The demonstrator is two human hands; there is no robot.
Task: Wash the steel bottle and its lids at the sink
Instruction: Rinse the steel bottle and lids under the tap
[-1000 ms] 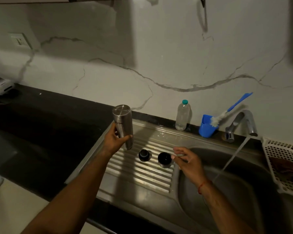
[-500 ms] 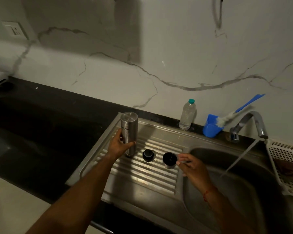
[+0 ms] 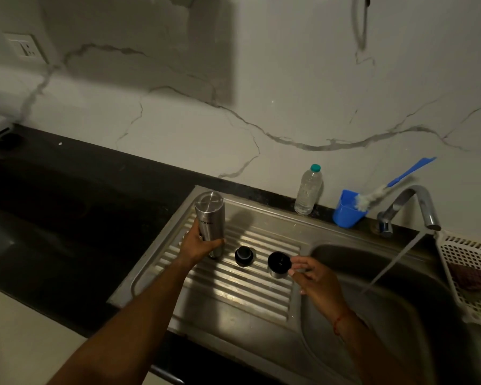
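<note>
The steel bottle (image 3: pixel 209 218) stands on the ribbed drainboard (image 3: pixel 233 290) with its flat end up, and my left hand (image 3: pixel 199 245) grips its lower half. To its right on the ribs lie a small black cap (image 3: pixel 243 255) and a black-lined steel cup lid (image 3: pixel 278 263). My right hand (image 3: pixel 314 276) hovers at the sink's edge. Its relaxed fingertips are right at the cup lid's right rim and hold nothing.
The tap (image 3: pixel 411 201) runs, its water stream (image 3: pixel 392 262) falling into the sink basin (image 3: pixel 372 329). Behind stand a plastic water bottle (image 3: pixel 308 191) and a blue cup (image 3: pixel 346 212) with a brush (image 3: pixel 395 182). A white basket (image 3: pixel 472 273) hangs at the right. The black counter (image 3: pixel 67 204) lies left.
My left hand has brought the bottle down from a tilted, raised position to stand on the drainboard. My right hand has stayed beside the cup lid.
</note>
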